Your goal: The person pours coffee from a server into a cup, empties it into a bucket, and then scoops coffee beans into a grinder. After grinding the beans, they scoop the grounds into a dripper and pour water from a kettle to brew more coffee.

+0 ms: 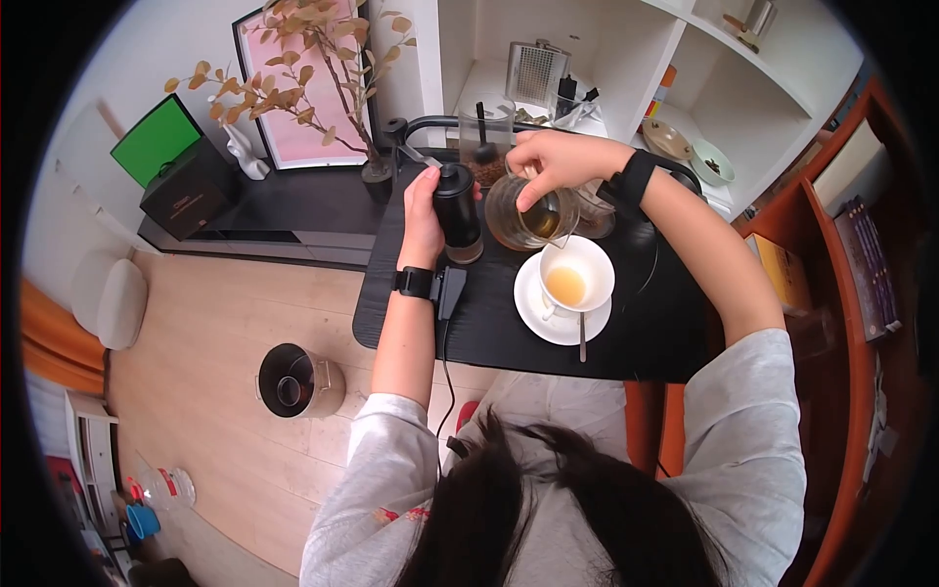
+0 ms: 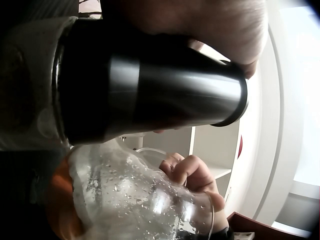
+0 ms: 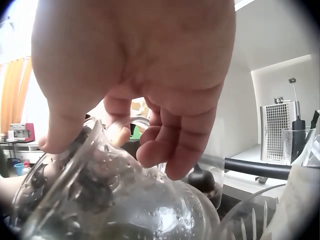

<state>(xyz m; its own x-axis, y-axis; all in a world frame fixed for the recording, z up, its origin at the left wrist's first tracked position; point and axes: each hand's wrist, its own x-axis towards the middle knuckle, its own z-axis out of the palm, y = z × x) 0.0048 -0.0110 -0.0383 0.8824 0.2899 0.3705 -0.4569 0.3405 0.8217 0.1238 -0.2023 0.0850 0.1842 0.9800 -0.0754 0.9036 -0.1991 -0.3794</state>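
Note:
In the head view my left hand (image 1: 423, 220) grips a black manual coffee grinder (image 1: 454, 203), upright over the table, with a clear lower part and a silver crank on top. My right hand (image 1: 577, 161) holds a glass coffee server (image 1: 501, 223) by its handle (image 3: 134, 121). The server leans toward a white cup (image 1: 599, 272), its rim close to the cup's far edge; brownish liquid lies inside it. Droplets cover its glass in the left wrist view. Amber liquid (image 1: 565, 286) fills the cup's bottom. Under the cup are a white saucer (image 1: 533, 315) and a spoon (image 1: 583, 340).
Behind the hands on the black table (image 1: 489, 338) stands a clear container (image 1: 486, 125) with brown contents and a black scoop. White shelves (image 1: 675, 59) hold a metal flask (image 1: 536, 70) and bowls. A bin (image 1: 328, 386) stands on the floor, left of the table.

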